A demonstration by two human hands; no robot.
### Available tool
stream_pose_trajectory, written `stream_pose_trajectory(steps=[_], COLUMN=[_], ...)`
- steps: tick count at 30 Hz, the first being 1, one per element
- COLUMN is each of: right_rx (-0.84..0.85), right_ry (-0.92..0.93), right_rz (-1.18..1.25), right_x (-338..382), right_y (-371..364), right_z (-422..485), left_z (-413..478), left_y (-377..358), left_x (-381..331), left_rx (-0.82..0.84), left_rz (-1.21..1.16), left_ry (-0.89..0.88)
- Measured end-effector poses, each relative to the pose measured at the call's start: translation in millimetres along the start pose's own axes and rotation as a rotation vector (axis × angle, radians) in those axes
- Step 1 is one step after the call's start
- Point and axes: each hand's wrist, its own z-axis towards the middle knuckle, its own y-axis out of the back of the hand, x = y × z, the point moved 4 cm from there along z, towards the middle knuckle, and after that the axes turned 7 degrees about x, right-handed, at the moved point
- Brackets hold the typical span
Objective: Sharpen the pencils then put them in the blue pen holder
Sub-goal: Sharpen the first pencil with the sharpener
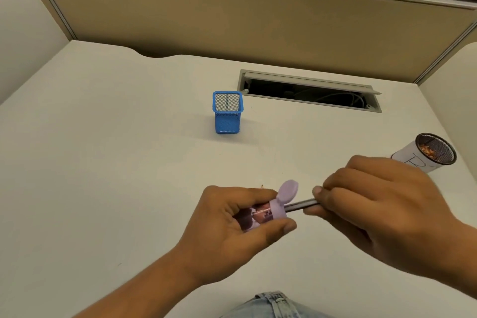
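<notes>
My left hand (232, 222) grips a small lilac pencil sharpener (273, 210) with a clear shavings case and a flipped-up round lid. A dark pencil (302, 205) is stuck tip-first into the sharpener's right end. My right hand (374, 204) pinches the pencil's shaft, and most of its length is hidden under the fingers. The blue mesh pen holder (227, 121) stands upright farther back on the desk, left of the cable slot. I cannot tell whether anything is inside it.
A round mesh cup (428, 153) wrapped in white paper, holding pencil shavings, stands at the right behind my right hand. An open cable slot (309, 94) lies in the white desk (103, 162) near the tan partition. My jeans (273, 307) show at the bottom edge.
</notes>
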Motion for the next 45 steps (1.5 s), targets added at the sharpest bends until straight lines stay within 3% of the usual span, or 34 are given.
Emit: stream_pose_trajectory(steps=[1, 3, 6, 7, 8, 11, 15, 21, 33, 41, 45], right_rx=[-0.014, 0.075, 0.503, 0.632, 0.725, 0.768, 0.603, 0.507, 0.367, 0.134, 0.042], right_ry=[0.011, -0.157, -0.695, -0.813, -0.837, -0.728, -0.682, -0.747, -0.763, -0.929, -1.035], right_rz=[0.017, 0.214, 1.105, 1.342, 1.431, 1.272, 1.017, 1.048, 1.171, 1.392, 1.366], right_x=[3, 4, -3, -2, -1, -3, -7, -6, -6, -10, -22], right_y=[1, -4, -28, -33, -35, -33, -23, -24, -25, -63, -103], right_z=[-1, 3, 5, 2, 1, -1, 3, 0, 1, -8, -11], left_z=[1, 3, 3, 2, 1, 2, 5, 6, 5, -4, -5], left_y=[1, 4, 5, 4, 4, 4, 16, 20, 19, 20, 17], left_x=[-1, -5, -9, -8, -8, -8, -4, 2, 9, 19, 23], left_rx=[-0.016, -0.021, 0.075, 0.113, 0.138, 0.169, 0.054, -0.066, -0.146, -0.243, -0.261], left_rz=[0.032, 0.236, 0.591, 0.661, 0.701, 0.66, 0.433, 0.212, 0.065, -0.035, -0.066], left_ry=[-0.022, -0.126, -0.37, -0.443, -0.487, -0.441, -0.217, -0.101, 0.026, 0.123, 0.135])
